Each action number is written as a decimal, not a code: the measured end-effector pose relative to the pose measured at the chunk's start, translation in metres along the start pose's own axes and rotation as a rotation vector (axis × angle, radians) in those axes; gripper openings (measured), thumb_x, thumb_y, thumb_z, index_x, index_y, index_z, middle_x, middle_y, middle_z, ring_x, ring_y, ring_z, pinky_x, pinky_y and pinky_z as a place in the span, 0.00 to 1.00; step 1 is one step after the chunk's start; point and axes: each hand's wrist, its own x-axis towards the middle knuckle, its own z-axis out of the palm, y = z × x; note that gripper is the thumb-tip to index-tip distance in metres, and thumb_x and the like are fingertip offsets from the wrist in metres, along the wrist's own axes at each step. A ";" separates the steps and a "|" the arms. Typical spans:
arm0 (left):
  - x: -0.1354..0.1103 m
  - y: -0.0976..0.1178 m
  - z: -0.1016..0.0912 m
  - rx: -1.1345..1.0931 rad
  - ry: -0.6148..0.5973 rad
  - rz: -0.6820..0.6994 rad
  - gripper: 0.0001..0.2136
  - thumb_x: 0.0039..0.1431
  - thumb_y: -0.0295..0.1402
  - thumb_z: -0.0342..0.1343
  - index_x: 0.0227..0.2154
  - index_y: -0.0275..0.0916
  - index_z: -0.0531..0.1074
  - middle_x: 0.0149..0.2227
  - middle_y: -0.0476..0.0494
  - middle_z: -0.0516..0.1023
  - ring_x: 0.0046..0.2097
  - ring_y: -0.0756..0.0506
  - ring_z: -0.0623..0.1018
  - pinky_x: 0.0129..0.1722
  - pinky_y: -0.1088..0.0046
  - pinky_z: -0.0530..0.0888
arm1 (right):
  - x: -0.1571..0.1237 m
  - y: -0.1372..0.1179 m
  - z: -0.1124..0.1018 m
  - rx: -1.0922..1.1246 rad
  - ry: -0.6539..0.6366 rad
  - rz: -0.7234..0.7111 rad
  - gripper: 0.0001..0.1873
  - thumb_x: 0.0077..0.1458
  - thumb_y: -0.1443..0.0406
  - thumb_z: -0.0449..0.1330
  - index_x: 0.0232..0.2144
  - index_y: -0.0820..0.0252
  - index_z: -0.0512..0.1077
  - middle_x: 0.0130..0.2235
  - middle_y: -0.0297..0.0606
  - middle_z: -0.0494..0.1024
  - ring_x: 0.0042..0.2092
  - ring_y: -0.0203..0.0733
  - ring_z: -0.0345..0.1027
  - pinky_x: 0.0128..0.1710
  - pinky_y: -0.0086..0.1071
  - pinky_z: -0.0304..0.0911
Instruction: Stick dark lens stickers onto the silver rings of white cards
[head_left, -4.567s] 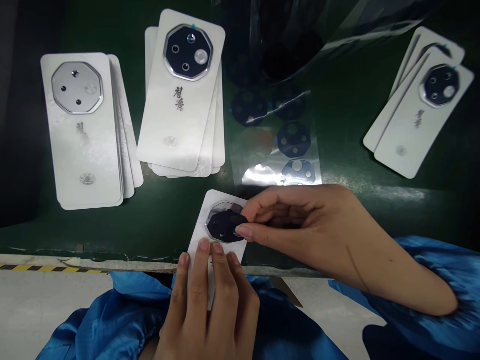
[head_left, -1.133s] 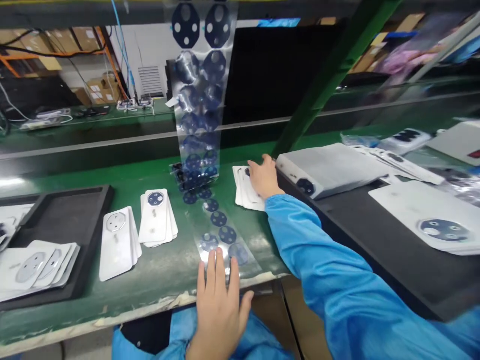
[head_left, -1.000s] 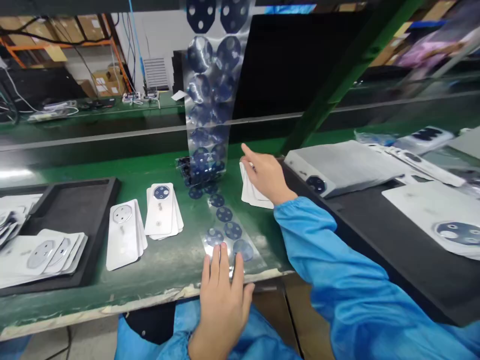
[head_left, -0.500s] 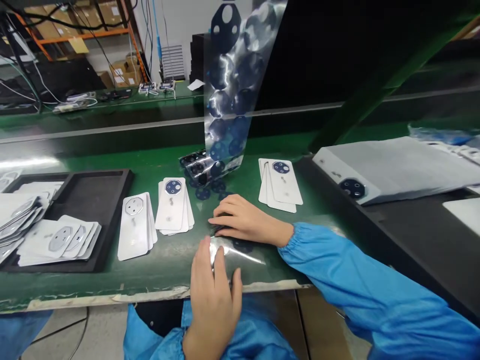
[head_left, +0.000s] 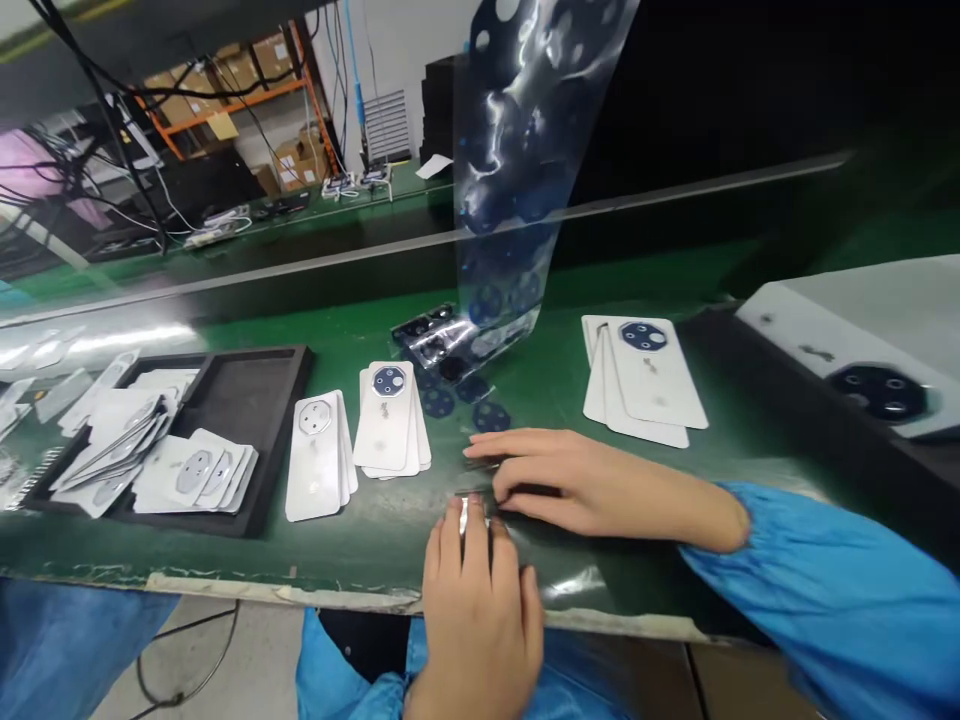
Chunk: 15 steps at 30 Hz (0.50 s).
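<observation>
Green bench point(head_left: 367, 560): film point(head_left: 506, 215) comes down at far centre. Left hand point(head_left: 480, 595), near, lies flat, gripping nothing; right hand point(head_left: 589, 485) half-curls, hold unclear. Handling film seems the step, calling next for a light touch.

Film strip point(head_left: 517, 170) (top beyond view)

Glossy plastic film point(head_left: 510, 190), smooth satiny panels point(head_left: 387, 435), matt tray point(head_left: 244, 395), crinkled cloth sleeve point(head_left: 832, 580)
</observation>
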 end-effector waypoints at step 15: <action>0.004 -0.128 -0.039 0.285 0.113 -0.652 0.28 0.69 0.45 0.53 0.61 0.25 0.63 0.57 0.18 0.66 0.56 0.22 0.70 0.48 0.40 0.74 | 0.005 0.004 0.010 1.202 0.369 0.540 0.17 0.54 0.56 0.80 0.39 0.55 0.81 0.38 0.38 0.76 0.38 0.42 0.73 0.43 0.32 0.75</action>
